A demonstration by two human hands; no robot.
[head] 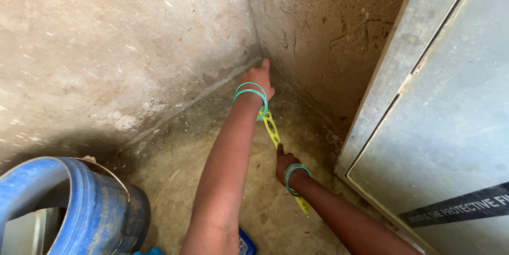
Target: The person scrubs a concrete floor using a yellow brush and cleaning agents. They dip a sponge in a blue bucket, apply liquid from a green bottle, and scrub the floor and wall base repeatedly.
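Blue plastic drum (74, 207), lower left, on the concrete floor (175, 170). Right hand (285, 162), green bangles at the wrist, pressed flat on the near part of a yellow slotted strip (271, 129) lying on the floor. Left hand (261, 81), also bangled, holding the strip's far end, one finger stretched into the corner of the plastered walls (132, 37). Grey metal door (440, 112), right.

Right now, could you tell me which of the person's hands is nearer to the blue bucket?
Left. The left hand reaches into the wall corner, above and right of the blue bucket; the right hand sits farther right, on the yellow strip.
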